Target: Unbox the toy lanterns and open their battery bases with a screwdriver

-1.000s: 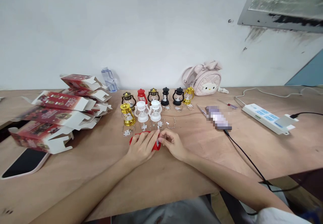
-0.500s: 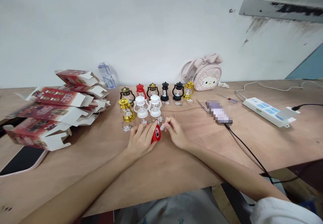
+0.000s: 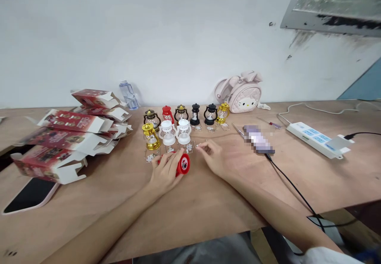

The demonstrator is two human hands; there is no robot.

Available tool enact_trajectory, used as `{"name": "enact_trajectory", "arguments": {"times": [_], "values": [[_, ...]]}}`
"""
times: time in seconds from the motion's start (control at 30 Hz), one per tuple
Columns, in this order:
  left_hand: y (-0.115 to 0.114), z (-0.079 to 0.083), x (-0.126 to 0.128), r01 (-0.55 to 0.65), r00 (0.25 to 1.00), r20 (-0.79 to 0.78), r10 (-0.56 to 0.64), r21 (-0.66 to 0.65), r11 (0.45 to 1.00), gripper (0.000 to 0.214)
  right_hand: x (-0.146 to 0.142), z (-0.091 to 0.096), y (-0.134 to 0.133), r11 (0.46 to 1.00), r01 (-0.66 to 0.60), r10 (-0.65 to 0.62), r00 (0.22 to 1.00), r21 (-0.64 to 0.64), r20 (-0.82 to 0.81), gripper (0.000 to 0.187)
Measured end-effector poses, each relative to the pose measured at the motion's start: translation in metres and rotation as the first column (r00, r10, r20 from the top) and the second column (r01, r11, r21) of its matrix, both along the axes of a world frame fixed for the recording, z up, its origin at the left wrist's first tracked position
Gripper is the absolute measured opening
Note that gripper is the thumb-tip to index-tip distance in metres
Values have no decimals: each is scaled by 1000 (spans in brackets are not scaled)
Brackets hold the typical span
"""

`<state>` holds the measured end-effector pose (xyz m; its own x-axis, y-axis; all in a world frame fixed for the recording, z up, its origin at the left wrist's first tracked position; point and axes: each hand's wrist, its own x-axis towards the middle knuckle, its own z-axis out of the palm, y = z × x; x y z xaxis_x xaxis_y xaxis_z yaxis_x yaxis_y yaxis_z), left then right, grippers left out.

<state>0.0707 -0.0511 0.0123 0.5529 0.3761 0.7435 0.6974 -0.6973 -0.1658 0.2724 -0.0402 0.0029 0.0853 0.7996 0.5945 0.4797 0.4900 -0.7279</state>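
Observation:
My left hand is wrapped round a red lantern lying on its side. The round base faces right and shows a round picture with a dark figure. To its right, apart from the lantern, my right hand pinches thumb and fingertips together over the table; a small pale bit shows at the tips, too small to name. Just beyond my hands lie several thin wire pieces with flat pale cut-outs. Behind these stand two white lanterns and a gold lantern.
More small lanterns stand in a back row. Red boxes are piled at the left above a phone. A pink bag and a bottle stand by the wall. At right lie another phone, a screwdriver and a power strip.
My right hand has moved slightly right, away from the lantern's base, and the white piece at its fingertips shows less. The lantern's base has turned more towards me. The view has shifted a little.

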Motion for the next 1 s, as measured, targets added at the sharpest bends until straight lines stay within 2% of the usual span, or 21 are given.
{"name": "enact_trajectory", "arguments": {"times": [0.1,0.2,0.33,0.5,0.7,1.0], "values": [[-1,1,0,13,1000,5,-14,42,999,52,-18,6,-22,972,-205,205,979,114,8,15],[-2,2,0,26,1000,7,-27,89,996,51,-29,6,-32,942,-288,289,957,174,20,14],[-2,3,0,40,999,4,-41,121,992,49,-31,3,-33,931,-317,321,947,182,6,12],[-5,5,1,57,998,-15,-56,173,983,45,-30,2,-35,931,-346,354,934,115,-51,13],[-6,6,2,45,998,-53,-36,168,985,42,-30,3,-35,924,-382,383,921,35,-66,16],[-2,1,2,31,997,-80,-14,225,974,43,-27,1,-34,913,-408,407,911,3,67,11]]}}
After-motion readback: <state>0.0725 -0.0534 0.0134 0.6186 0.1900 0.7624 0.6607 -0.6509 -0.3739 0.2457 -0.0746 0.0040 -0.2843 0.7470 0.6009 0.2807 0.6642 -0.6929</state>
